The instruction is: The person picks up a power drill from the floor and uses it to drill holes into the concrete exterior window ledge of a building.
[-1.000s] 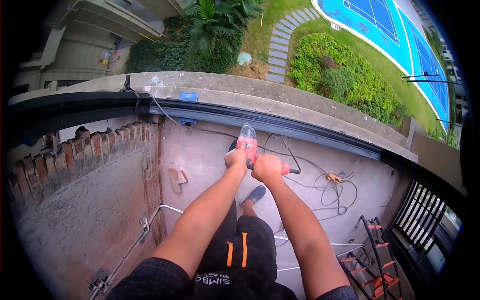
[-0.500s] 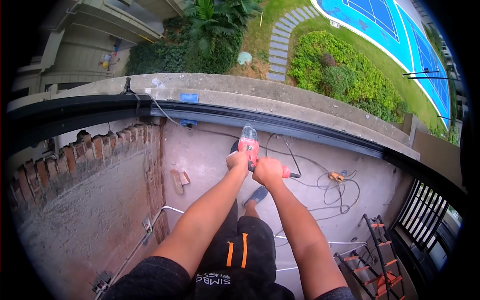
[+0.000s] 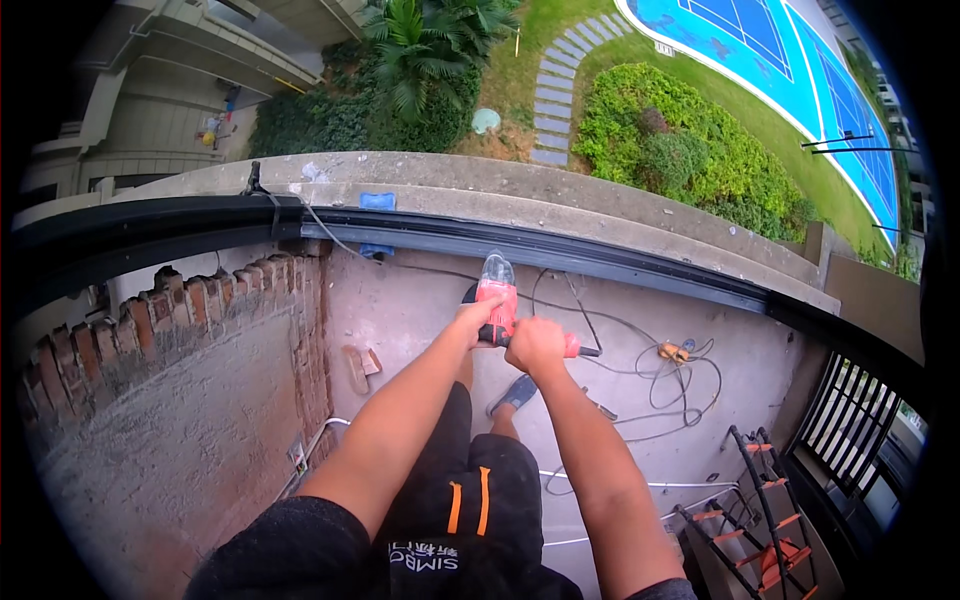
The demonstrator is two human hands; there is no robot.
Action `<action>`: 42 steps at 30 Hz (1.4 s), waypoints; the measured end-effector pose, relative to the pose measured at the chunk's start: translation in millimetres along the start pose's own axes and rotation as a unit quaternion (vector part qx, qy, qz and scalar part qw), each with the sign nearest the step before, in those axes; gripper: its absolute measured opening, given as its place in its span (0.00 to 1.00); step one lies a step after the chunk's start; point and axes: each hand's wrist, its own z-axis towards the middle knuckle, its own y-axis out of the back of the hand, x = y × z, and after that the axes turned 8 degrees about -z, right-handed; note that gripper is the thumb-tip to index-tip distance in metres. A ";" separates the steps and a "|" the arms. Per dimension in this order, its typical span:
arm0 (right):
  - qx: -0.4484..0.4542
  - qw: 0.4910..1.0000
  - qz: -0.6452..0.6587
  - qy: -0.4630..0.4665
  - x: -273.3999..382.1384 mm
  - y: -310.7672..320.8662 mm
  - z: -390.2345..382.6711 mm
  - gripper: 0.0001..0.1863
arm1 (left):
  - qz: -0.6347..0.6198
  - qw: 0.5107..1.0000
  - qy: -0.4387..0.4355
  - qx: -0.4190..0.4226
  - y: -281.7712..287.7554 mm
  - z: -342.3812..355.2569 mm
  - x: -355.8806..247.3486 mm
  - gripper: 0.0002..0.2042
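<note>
Both of my hands are on a red corded power tool (image 3: 497, 292) with a clear, rounded piece at its front end. My left hand (image 3: 478, 318) wraps the left side of its body. Closed round the rear part, my right hand (image 3: 536, 345) leaves a red end and black cord sleeve sticking out to the right. The tool's front points away from me, close to the inner edge of a dark metal window track (image 3: 560, 254). Whether it touches the track I cannot tell.
A concrete ledge (image 3: 480, 178) lies beyond the track, with a garden far below. Blue pads (image 3: 378, 201) sit at the track's left. Cables and an orange socket block (image 3: 676, 352) lie on the floor. A stepladder (image 3: 770, 510) stands at right, broken brickwork (image 3: 150, 318) at left.
My left hand has shifted slightly left and down along the tool, its forearm a little lower. The tool stays almost in place. A dark object has come into view beside my right forearm.
</note>
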 end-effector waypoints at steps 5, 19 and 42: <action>0.032 0.999 0.008 -0.016 6.1 -6.4 -6.3 0.11 | 0.205 0.977 -0.003 0.059 -4.9 -17.8 -6.5 0.24; -0.040 0.991 0.118 -0.053 19.3 -24.1 -73.9 0.14 | 0.339 0.937 -0.078 -0.042 -8.6 -118.0 1.8 0.30; -0.033 0.995 0.095 -0.020 99.3 43.7 -214.6 0.24 | 0.334 0.929 -0.148 -0.055 75.4 -261.8 38.7 0.26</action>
